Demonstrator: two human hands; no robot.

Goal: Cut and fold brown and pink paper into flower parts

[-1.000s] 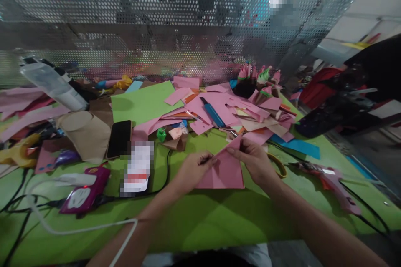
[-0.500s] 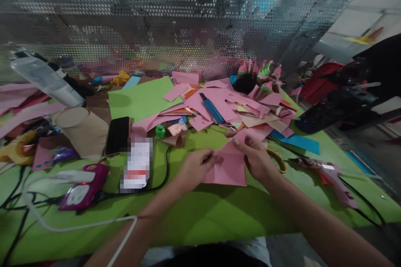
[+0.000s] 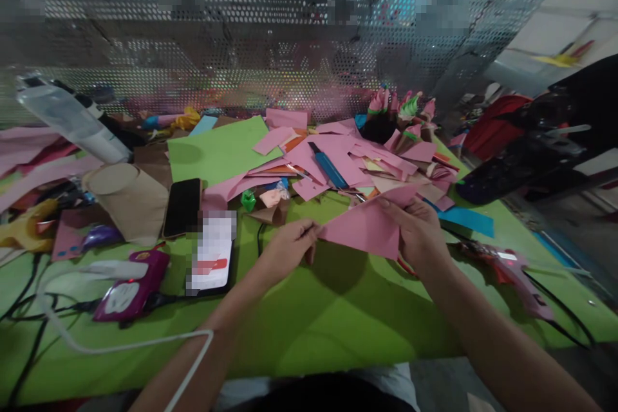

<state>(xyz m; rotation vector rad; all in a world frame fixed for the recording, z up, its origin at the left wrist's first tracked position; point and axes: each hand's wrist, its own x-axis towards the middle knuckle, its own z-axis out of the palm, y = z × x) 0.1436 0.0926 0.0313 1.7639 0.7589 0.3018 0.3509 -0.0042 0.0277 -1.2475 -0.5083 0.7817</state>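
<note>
A pink sheet of paper point(image 3: 369, 226) is stretched between my two hands, above the green tabletop point(image 3: 309, 328). My left hand point(image 3: 292, 244) pinches its left corner between thumb and fingers. At the other end, my right hand point(image 3: 422, 228) grips the paper's right side, thumb on the near face and the other fingers behind it. Just beyond the sheet lie a blue utility knife point(image 3: 328, 166) and a heap of pink paper pieces point(image 3: 347, 154). Part of a roll of tape, mostly hidden, shows under my right hand.
On the right lies a pink glue gun point(image 3: 514, 273) with its cord. To the left are a lit phone point(image 3: 212, 254), a dark phone point(image 3: 182, 207), a magenta power adapter point(image 3: 130, 290), a brown paper cone point(image 3: 128, 199) and a clear bottle point(image 3: 72, 119). A perforated metal panel point(image 3: 241, 45) stands behind.
The paper has turned and lifted into a slanted position. My left hand has shifted left to its corner, and my right hand has moved right along with the sheet.
</note>
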